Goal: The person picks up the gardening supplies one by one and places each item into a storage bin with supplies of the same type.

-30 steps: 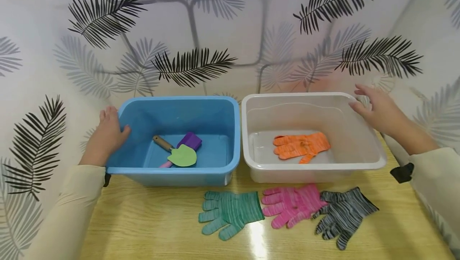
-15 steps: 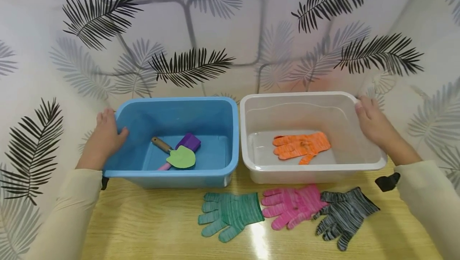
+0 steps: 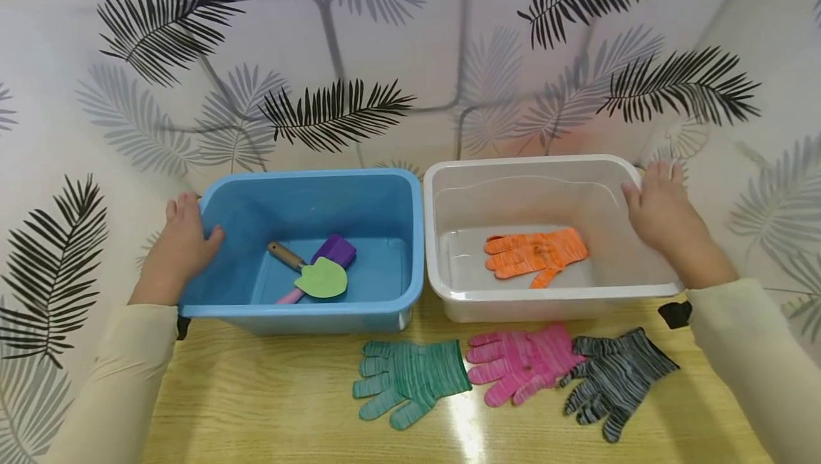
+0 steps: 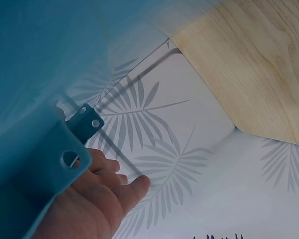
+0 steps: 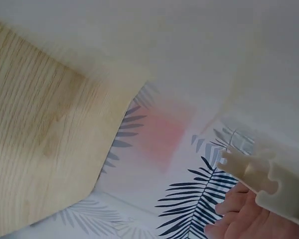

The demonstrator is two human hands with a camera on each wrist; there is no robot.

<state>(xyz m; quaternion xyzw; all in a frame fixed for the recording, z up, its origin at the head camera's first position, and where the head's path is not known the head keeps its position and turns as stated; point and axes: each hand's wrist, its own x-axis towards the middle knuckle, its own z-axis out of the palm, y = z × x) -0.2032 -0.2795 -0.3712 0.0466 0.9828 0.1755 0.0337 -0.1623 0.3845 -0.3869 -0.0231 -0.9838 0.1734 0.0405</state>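
Observation:
My left hand (image 3: pixel 178 244) grips the left rim of a blue plastic bin (image 3: pixel 314 193), thumb on the inner side. In the left wrist view its fingers (image 4: pixel 134 190) show beneath the rim. My right hand (image 3: pixel 670 218) holds the right rim of a whitish plastic bin (image 3: pixel 532 168), its fingers (image 5: pixel 234 201) below the rim in the right wrist view. Inside the blue bin lie a hand trowel (image 3: pixel 323 279) with a light green blade and wooden handle, and a purple tool (image 3: pixel 336 249) with a pink handle. An orange knit glove (image 3: pixel 535 254) lies in the white bin.
On the wooden table (image 3: pixel 276 393), in front of the bins, lie a green glove (image 3: pixel 413 378), a pink glove (image 3: pixel 522 364) and a grey-black striped glove (image 3: pixel 618 378) touching the pink one. A leaf-patterned cloth (image 3: pixel 442 43) hangs behind.
My right hand has come down from beside the white bin onto its right rim. My left hand has stayed on the blue bin. The gloves and tools lie as before; the view has shifted slightly.

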